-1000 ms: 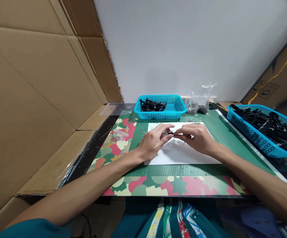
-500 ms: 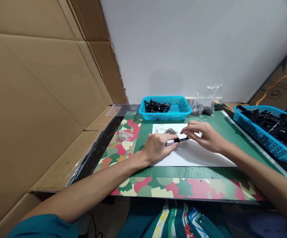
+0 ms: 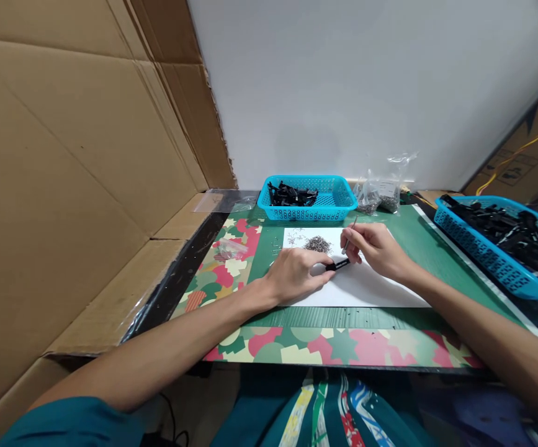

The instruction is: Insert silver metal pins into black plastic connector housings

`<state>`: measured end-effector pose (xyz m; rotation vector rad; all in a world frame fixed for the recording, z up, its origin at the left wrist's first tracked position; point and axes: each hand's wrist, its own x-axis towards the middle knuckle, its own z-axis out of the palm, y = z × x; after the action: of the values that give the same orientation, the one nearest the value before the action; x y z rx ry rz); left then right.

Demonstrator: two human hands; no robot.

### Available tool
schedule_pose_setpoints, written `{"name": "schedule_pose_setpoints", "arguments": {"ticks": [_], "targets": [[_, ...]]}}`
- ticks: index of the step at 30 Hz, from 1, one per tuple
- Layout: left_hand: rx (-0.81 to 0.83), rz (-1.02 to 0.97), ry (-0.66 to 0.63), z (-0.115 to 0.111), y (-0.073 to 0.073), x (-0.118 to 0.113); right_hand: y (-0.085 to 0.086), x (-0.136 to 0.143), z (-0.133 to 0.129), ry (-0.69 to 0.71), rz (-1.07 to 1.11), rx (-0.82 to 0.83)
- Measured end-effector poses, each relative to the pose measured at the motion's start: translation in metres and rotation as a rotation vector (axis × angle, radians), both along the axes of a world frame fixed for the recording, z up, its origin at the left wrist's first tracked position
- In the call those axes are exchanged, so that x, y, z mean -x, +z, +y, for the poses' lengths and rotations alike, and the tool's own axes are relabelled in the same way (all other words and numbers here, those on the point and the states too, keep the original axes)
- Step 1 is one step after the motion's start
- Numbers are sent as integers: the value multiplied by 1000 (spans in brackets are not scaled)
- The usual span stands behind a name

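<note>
A small black plastic part (image 3: 342, 265) is pinched between the thumb and forefinger of my left hand (image 3: 296, 273), low over a white sheet of paper (image 3: 366, 292). My right hand (image 3: 378, 248) is closed on a thin metal tool (image 3: 351, 233), held like a pen and slanting down to the right end of the black part. I cannot tell whether its tip touches the part. Just behind my left hand lies a heap of tiny metal pieces (image 3: 318, 244), with more of them scattered to its left.
A blue basket (image 3: 308, 214) with black parts stands at the back, beside clear bags (image 3: 388, 197) of small pieces. Another blue basket (image 3: 496, 264), heaped with black parts, is on the right. A small plastic bag (image 3: 230, 249) lies left. Cardboard (image 3: 77, 155) walls the left side.
My right hand, earlier by the black part with no tool visible, now shows the thin metal tool in its fingers. My left hand still holds the black part. The view has shifted slightly.
</note>
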<state>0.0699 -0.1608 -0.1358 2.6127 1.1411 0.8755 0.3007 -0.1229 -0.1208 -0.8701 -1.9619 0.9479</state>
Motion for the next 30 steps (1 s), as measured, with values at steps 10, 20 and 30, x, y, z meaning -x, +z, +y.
{"name": "schedule_pose_setpoints", "arguments": {"ticks": [10,20,30], "targets": [[19,22,-11,0,1,1,-3,7,-3,70,-139,-90],[-9,32,10,0,1,0,-8,8,-2,58,-266,-184],[7,26,11,1,-2,0,-5,9,-6,10,-173,-184]]}}
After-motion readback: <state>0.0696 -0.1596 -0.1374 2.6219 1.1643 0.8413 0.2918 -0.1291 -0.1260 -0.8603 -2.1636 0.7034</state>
